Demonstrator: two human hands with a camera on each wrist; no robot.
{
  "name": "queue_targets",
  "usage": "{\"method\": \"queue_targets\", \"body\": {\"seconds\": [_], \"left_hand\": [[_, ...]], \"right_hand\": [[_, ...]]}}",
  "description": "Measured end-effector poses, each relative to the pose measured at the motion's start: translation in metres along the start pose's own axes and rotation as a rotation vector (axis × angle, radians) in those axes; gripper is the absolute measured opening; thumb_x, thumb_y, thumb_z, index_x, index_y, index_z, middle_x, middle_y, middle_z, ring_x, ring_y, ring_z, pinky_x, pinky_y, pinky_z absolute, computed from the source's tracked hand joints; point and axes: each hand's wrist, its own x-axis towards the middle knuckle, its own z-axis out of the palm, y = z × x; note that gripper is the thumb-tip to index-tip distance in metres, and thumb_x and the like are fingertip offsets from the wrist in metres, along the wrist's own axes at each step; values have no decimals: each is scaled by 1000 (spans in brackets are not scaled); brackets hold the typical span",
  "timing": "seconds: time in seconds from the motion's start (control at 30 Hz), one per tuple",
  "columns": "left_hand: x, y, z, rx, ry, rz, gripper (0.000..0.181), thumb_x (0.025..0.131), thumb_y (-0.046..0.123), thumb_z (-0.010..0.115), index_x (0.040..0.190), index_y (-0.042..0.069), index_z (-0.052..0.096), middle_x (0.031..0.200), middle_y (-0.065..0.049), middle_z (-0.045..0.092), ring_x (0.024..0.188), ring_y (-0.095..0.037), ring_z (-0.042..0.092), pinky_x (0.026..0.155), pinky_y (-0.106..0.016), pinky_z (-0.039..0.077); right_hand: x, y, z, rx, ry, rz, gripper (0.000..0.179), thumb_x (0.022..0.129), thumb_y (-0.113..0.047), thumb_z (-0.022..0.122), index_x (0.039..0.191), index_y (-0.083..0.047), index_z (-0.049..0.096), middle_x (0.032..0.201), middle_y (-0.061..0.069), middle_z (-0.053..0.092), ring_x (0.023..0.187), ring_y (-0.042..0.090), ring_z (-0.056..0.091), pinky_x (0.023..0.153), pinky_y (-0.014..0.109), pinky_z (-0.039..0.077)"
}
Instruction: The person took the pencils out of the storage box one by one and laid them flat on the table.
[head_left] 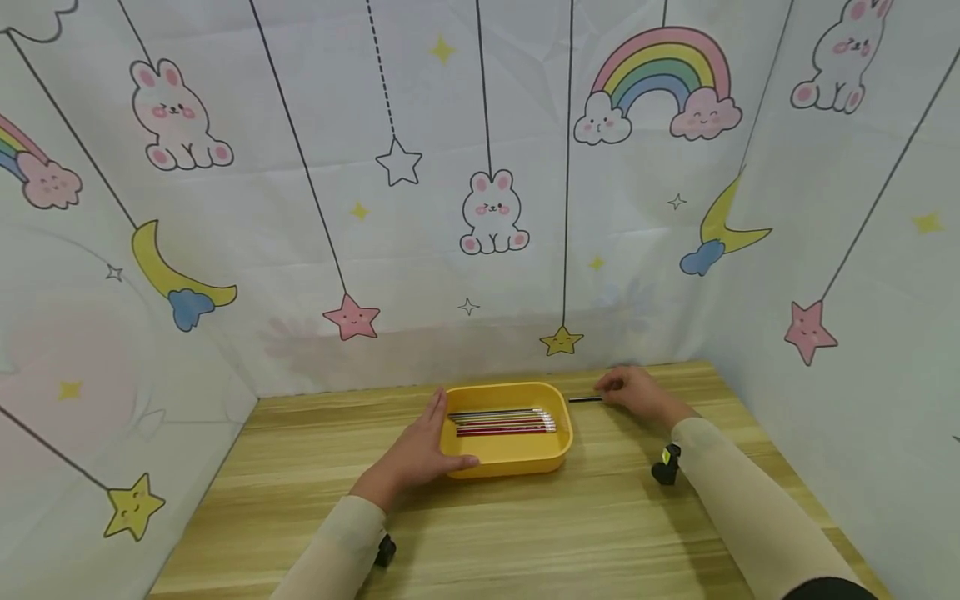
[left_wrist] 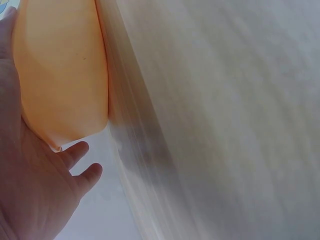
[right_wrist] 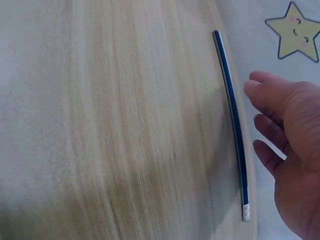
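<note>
A yellow rectangular tray point(head_left: 510, 467) sits on the table, with several pencils point(head_left: 504, 422) lying side by side in it. My left hand point(head_left: 416, 446) holds the tray's left end, thumb over the front rim and fingers along the outer side. In the left wrist view, the tray's outer wall point(left_wrist: 62, 75) lies against that hand point(left_wrist: 35, 180). Right of the tray, a dark blue pencil point(head_left: 583, 399) with a white eraser end lies on the table. My right hand point(head_left: 637, 392), its fingers loosely bent, is beside this pencil point(right_wrist: 233, 117); a gap shows between them in the right wrist view.
The wood-grain table point(head_left: 510, 542) ends at the back against a white printed cloth point(head_left: 420, 250) with rabbits, stars and rainbows. Similar cloth hangs along both sides. A small black device point(head_left: 666, 465) is on the right wrist.
</note>
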Motion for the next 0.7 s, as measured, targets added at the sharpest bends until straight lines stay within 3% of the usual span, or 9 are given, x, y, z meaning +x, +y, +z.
{"method": "queue_targets", "body": {"seconds": [0.4,0.7], "left_hand": [[2,-2,0,-3,4,3,140,85,82,78,178,6,5,186,-13,2,166,-44,26,130,-60,30],[1,-3,2,-5,8,19,139,87,80,78,178,5,5,186,-16,3,165,-45,27,130,-60,31]], "right_hand": [[-2,-39,5,55,105,-30,20,110,-15,72,123,-3,81,115,9,74,96,22,64,75,34,58],[-4,-77,20,98,95,-84,19,111,-18,72,123,-6,81,111,6,71,95,21,63,77,34,56]]}}
